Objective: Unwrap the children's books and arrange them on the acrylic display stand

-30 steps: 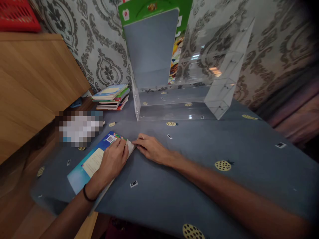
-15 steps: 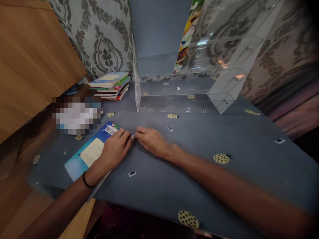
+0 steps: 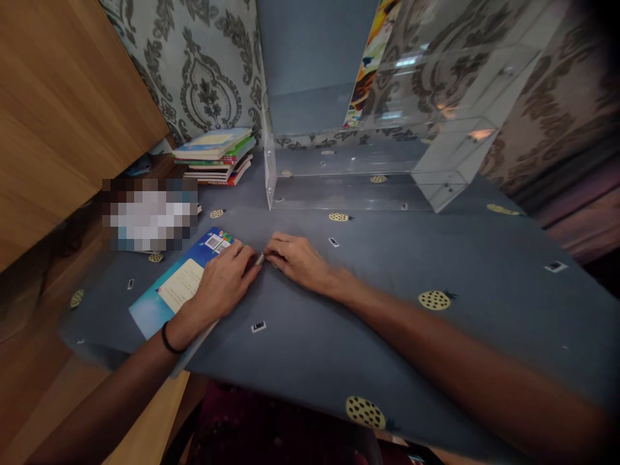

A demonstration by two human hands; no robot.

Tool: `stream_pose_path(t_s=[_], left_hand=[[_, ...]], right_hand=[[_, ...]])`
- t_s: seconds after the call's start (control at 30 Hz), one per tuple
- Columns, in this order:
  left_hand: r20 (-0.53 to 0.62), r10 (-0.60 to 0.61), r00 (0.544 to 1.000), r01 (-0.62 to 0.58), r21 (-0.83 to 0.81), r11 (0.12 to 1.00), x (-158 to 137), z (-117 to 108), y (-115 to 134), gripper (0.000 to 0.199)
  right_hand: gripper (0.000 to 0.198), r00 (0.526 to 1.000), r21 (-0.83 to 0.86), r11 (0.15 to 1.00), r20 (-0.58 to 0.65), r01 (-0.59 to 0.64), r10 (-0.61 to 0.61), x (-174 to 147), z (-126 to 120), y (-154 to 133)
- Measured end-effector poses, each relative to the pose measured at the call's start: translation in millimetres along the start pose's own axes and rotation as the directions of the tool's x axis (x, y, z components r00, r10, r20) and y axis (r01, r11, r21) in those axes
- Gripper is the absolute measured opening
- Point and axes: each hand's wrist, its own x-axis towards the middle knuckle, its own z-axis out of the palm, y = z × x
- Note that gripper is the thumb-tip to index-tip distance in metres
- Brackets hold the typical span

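While left hand grips blue book, right hand pinching its corner, grey panel in clear rack

Damask-patterned wallpaper, a pineapple-print tablecloth and a wooden cabinet suggest a room in a home.

Room between right fingers and transparent rack — book stack blocks back left.
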Motion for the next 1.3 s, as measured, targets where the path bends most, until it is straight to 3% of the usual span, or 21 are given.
stream_pose_path(t_s=[0.67,0.83,1.13,1.3], left_hand=[[0.018,0.037,0.999,-0.039,0.149,0.988,4.0,-7.5,9.4,0.023],[0.030,0.019,0.999,-0.023,0.120,0.992,3.3,-7.2,8.4,0.022],[-0.052,0.079,0.996,-0.075,0.076,0.994,-3.2,-0.3,4.1,0.023],[-0.092,0.144,0.985,-0.138,0.062,0.988,-8.3,3.5,-0.8,0.026]], right_hand=[[0.014,0.999,0.032,0.999,-0.043,-0.012,0.013,1.6,2.3,2.6],[0.027,0.999,-0.001,1.000,-0.042,0.028,-0.028,0.6,2.3,0.3],[0.029,0.995,-0.147,0.986,0.069,0.084,-0.074,-0.5,-0.2,-3.0],[0.030,0.987,-0.292,0.954,0.157,0.067,-0.021,-1.7,-6.1,-13.6]])
